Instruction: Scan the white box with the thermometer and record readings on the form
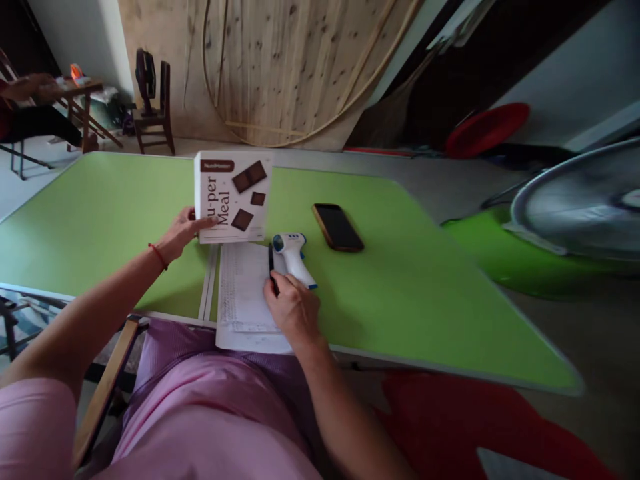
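Observation:
My left hand [186, 230] grips the lower left corner of a white box [255, 217] with brown chocolate pieces printed on its front. The box is upright, just past the top of some printed sheets [245, 287] at the table's near edge. A dark pen [271, 257] is pinched in my right hand [293, 303] over the right side of the sheets. Right beside that hand lies a white and blue infrared thermometer [295, 257], its handle end partly behind my knuckles. Farther right a phone [339, 227] in a yellowish case rests screen up.
The green folding table [415, 287] has a seam left of the papers. Beyond it stand a small chair [154, 120] with a fan and a wooden panel [295, 67]. At right are a green tub [495, 253] and a red basin [487, 130]. Another person [30, 100] sits far left.

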{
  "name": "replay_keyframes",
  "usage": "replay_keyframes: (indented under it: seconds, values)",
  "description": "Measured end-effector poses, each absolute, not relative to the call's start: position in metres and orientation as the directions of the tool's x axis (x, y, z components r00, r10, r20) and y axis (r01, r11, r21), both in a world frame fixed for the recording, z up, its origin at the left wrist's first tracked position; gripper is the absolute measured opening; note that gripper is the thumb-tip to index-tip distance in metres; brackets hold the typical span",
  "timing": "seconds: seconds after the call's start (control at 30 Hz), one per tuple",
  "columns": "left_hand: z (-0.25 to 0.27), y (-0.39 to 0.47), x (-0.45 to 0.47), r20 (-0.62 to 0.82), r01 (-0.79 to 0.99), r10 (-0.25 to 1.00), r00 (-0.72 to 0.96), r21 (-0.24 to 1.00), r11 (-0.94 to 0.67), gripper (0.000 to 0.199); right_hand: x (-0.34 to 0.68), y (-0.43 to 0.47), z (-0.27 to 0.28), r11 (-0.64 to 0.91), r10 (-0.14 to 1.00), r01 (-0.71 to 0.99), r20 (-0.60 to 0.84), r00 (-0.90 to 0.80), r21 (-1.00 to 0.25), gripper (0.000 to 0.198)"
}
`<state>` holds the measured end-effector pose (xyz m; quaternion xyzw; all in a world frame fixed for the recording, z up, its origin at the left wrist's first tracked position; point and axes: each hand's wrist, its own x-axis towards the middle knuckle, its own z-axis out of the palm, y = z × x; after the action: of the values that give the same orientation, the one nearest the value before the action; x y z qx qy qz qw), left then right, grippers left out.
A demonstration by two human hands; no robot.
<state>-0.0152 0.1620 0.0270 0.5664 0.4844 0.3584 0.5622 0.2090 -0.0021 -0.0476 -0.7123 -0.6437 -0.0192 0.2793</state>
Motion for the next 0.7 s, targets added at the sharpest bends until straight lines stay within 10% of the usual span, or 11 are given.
replay_keyframes:
  seconds: [0.33, 0.7]
  values:
    - [0.037, 0.013, -0.029, -0.138, -0.068, 0.918, 0.371, 0.982, 0.175, 0.062, 0.209, -0.007, -0.025, -0.115, 0.984, 0.93, 0.086, 0.154, -0.349, 0.009]
    - [0.034, 0.007, -0.03, -0.093, 0.125, 0.9, 0.426, 0.991, 0.043, 0.07, 0.227, -0.01, -0.022, -0.041, 0.941, 0.863, 0.27, 0.203, -0.504, 0.013]
